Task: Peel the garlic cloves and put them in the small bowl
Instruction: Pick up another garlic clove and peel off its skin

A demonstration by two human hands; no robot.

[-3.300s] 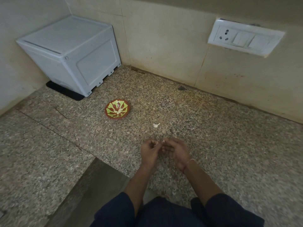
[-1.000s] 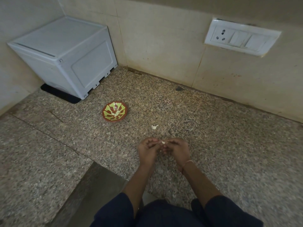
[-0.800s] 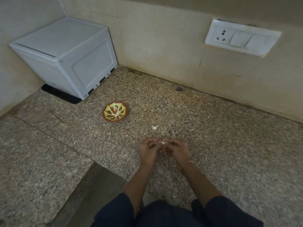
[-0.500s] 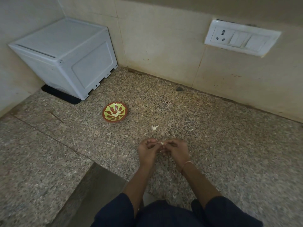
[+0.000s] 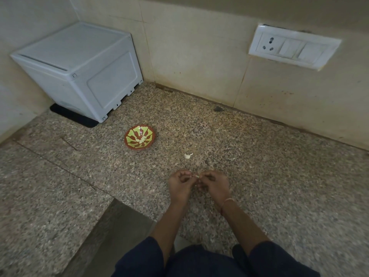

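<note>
- Head view: we see both hands brought together low over the speckled granite tabletop (image 5: 259, 176); the left hand (image 5: 180, 185) and the right hand (image 5: 214, 184) each pinch one end of a small pale garlic clove (image 5: 196, 176) between fingertips, so both are clamped on it.
- We cannot tell how much skin is left on that clove; it is too small.
- Just beyond the hands, another pale piece of garlic (image 5: 188, 156) lies alone on the tabletop.
- Further left and back sits the small bowl (image 5: 128, 139), red-brown with a yellow-green pattern, holding a few pale cloves (image 5: 142, 139) at its middle.
- A white box (image 5: 79, 72) stands in the far left corner, and a switch plate (image 5: 293, 47) is fixed on the wall.
</note>
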